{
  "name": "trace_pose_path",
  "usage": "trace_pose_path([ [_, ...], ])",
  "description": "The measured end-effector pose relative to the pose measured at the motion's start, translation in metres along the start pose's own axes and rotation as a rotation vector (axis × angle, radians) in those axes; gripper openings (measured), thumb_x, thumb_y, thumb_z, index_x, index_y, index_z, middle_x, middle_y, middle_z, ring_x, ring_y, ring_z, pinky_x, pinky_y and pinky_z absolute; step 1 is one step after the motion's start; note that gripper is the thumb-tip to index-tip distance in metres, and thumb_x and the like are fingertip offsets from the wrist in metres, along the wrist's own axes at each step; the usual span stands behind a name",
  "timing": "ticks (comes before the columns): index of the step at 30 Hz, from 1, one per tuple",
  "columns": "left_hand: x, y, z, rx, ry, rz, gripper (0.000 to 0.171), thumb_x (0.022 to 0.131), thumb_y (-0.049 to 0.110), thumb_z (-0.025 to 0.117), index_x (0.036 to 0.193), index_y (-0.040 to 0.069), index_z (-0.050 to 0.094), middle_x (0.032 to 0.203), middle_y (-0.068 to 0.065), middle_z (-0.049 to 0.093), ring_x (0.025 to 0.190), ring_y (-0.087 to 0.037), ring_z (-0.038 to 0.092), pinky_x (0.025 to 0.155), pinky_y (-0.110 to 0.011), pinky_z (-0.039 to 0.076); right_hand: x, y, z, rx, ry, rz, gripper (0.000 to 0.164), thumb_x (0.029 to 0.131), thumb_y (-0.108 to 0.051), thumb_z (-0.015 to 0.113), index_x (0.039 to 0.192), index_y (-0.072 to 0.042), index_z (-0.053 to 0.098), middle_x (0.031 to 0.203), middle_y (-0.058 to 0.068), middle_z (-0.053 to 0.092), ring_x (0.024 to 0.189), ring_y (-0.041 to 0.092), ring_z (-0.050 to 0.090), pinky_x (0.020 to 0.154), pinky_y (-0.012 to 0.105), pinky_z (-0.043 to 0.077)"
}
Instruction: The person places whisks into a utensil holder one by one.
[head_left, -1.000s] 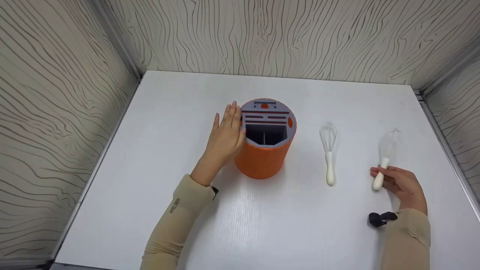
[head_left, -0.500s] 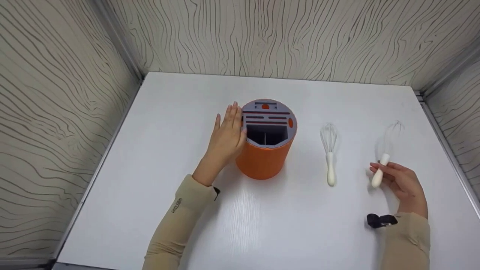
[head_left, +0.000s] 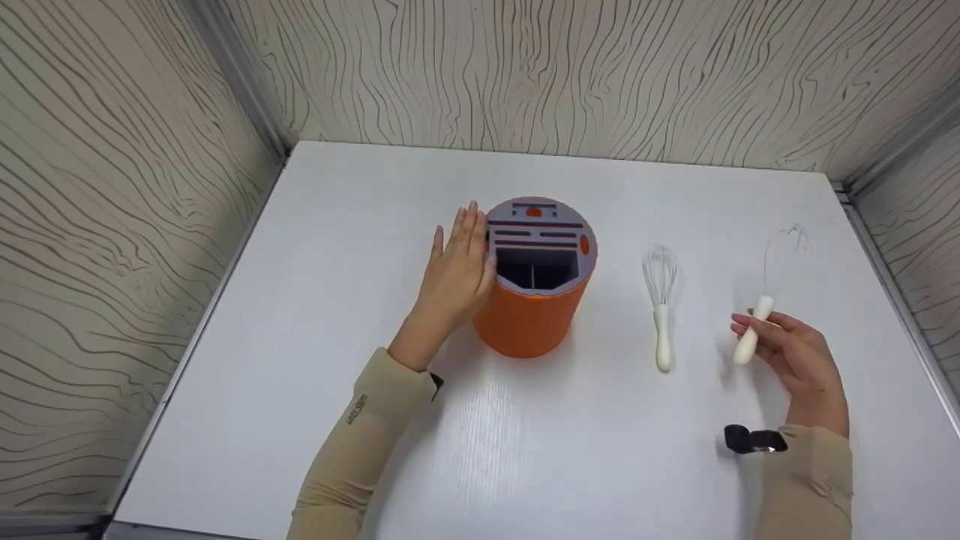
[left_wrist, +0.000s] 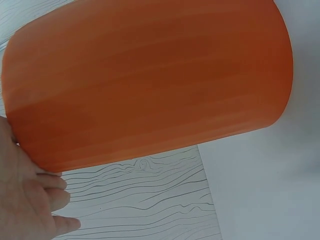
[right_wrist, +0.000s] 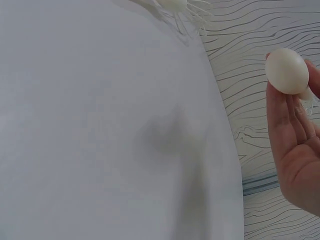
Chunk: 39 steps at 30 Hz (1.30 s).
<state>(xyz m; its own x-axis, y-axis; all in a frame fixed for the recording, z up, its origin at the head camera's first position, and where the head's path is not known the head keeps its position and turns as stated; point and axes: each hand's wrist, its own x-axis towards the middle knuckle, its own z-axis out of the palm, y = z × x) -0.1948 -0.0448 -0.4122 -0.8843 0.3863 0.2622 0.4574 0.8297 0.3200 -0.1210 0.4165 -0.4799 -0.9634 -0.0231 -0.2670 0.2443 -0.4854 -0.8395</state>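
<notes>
My left hand [head_left: 454, 279] lies with straight fingers against the left side of an orange utensil holder [head_left: 525, 322], which has a grey slotted top. In the left wrist view the fingers [left_wrist: 57, 197] touch the holder's orange wall [left_wrist: 150, 85] near its rim. At the right, my right hand [head_left: 796, 360] pinches a whisk [head_left: 752, 334] by its white handle, wires pointing away from me. The handle's rounded end [right_wrist: 287, 71] faces the right wrist camera, hiding most of that whisk. A second whisk [head_left: 661, 330] lies on the table between the holder and my right hand.
The white table [head_left: 300, 315] carries the holder and the lying whisk. Wood-grain patterned panels [head_left: 525, 75] close off the back and both sides, with grey metal rails [head_left: 240, 82] at the corners.
My right hand has lifted the whisk off the table and shifted it slightly away from me and to the left. The left hand stays on the holder.
</notes>
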Motion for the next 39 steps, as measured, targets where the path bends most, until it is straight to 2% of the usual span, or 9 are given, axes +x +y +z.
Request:
trace_pose_path([
  [6, 0.000, 0.001, -0.001, 0.004, -0.007, -0.003, 0.058, 0.099, 0.025, 0.032, 0.146, -0.007, 0.022, 0.154, -0.019, 0.016, 0.142, -0.030, 0.014, 0.111, -0.053, 0.011, -0.001, -0.003, 0.011, -0.026, -0.023, -0.045, 0.024, 0.094, 0.009, 0.046, 0.100, 0.000, 0.068, 0.098, 0.016, 0.070, 0.091, 0.023, 0.069, 0.080, 0.029, 0.052],
  [14, -0.001, 0.002, -0.002, 0.000, -0.031, -0.015, 0.059, 0.099, 0.025, 0.031, 0.147, -0.007, 0.020, 0.155, -0.018, 0.013, 0.143, -0.029, 0.011, 0.112, -0.052, 0.009, 0.000, -0.001, 0.022, -0.043, -0.030, -0.063, 0.025, 0.093, 0.010, 0.046, 0.101, 0.000, 0.068, 0.097, 0.015, 0.071, 0.089, 0.021, 0.069, 0.078, 0.028, 0.053],
  [27, 0.000, 0.001, -0.001, -0.004, -0.015, -0.008, 0.058, 0.098, 0.024, 0.032, 0.146, -0.007, 0.022, 0.155, -0.019, 0.015, 0.143, -0.030, 0.012, 0.111, -0.053, 0.010, -0.004, -0.002, 0.042, -0.018, -0.108, -0.230, 0.026, 0.093, 0.013, 0.043, 0.104, 0.007, 0.065, 0.096, 0.020, 0.070, 0.087, 0.026, 0.069, 0.079, 0.030, 0.052],
  [39, -0.001, 0.002, 0.000, -0.006, -0.011, -0.025, 0.059, 0.098, 0.025, 0.031, 0.147, -0.007, 0.021, 0.155, -0.018, 0.014, 0.143, -0.028, 0.010, 0.112, -0.052, 0.009, -0.007, -0.003, 0.055, -0.053, -0.134, -0.278, 0.026, 0.094, 0.012, 0.042, 0.108, 0.008, 0.063, 0.099, 0.020, 0.069, 0.090, 0.026, 0.069, 0.080, 0.030, 0.052],
])
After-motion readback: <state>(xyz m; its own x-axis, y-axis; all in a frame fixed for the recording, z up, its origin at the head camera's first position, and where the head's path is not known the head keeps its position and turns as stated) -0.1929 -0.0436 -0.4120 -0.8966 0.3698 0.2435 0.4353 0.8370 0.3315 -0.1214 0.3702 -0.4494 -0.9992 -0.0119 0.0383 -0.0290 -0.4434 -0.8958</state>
